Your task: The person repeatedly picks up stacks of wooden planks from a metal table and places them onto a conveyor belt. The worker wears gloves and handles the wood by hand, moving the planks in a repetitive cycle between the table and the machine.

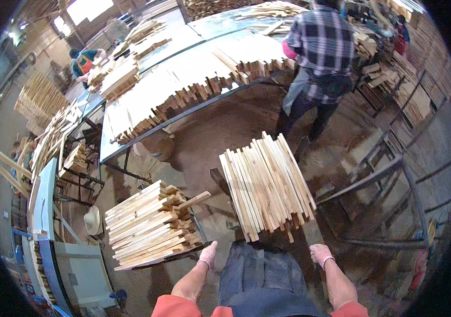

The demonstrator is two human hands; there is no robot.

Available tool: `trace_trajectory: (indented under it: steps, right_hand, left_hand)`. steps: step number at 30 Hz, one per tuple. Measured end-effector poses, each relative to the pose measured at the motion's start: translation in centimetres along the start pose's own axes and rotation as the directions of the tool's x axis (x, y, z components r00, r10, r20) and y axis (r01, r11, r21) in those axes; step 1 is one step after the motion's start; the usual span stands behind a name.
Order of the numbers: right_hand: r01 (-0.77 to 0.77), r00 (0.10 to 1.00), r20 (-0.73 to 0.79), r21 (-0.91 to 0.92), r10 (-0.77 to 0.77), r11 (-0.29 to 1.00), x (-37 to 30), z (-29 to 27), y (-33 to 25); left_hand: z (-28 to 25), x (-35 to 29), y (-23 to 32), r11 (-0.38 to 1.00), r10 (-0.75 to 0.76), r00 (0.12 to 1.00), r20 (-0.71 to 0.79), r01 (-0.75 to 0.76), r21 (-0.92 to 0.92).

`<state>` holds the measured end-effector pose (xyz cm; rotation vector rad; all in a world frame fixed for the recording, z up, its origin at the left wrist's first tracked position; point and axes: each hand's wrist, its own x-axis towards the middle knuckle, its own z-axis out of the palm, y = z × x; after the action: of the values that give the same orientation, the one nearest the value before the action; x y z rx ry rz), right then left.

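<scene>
In front of me a stack of wooden strips (268, 187) lies lengthwise on a low dark support that mostly hides beneath it. To its left is a second pile of wooden strips (151, 224), lying crosswise with uneven ends. My left hand (208, 254), in a pale glove, is curled near the dark bar edge at the second pile's near right corner. My right hand (321, 253), also gloved, is closed low to the right of the front stack. What either hand grips is hidden. A dark apron (262, 269) hangs between my forearms.
Beyond stands a long table (183, 115) covered with wooden strips. A person in a plaid shirt (323, 50) works at its right end; another person (84, 64) is far left. A metal frame (379, 174) stands at right, a pale blue panel (44, 198) at left. A hat (93, 220) hangs nearby.
</scene>
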<state>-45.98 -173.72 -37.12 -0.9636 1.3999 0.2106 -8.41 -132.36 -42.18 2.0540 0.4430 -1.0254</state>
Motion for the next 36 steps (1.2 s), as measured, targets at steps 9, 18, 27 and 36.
trace_trajectory:
  steps: [9,18,27,36]
  right_hand:
    - [0.479,0.854,0.244,-0.713,-0.458,0.512,7.4,7.3,-18.2]
    - [0.228,0.719,-0.288,-0.763,-0.633,0.605,18.6,10.3,-30.9]
    - [0.021,0.909,-0.295,-0.672,-0.294,0.740,30.1,10.4,-32.7]
    - [0.050,0.872,-0.352,-0.628,-0.340,0.777,29.9,11.9,-32.1]
  left_hand:
    - [3.1,12.2,16.6,0.912,0.403,0.873,0.276,-0.409,-0.036]
    - [11.5,18.3,23.4,0.978,0.209,0.949,0.238,-0.205,-0.043]
    - [16.6,20.7,21.8,0.961,0.234,0.949,0.211,-0.193,-0.200]
    - [16.3,17.9,24.1,0.966,0.230,0.954,0.190,-0.201,-0.160]
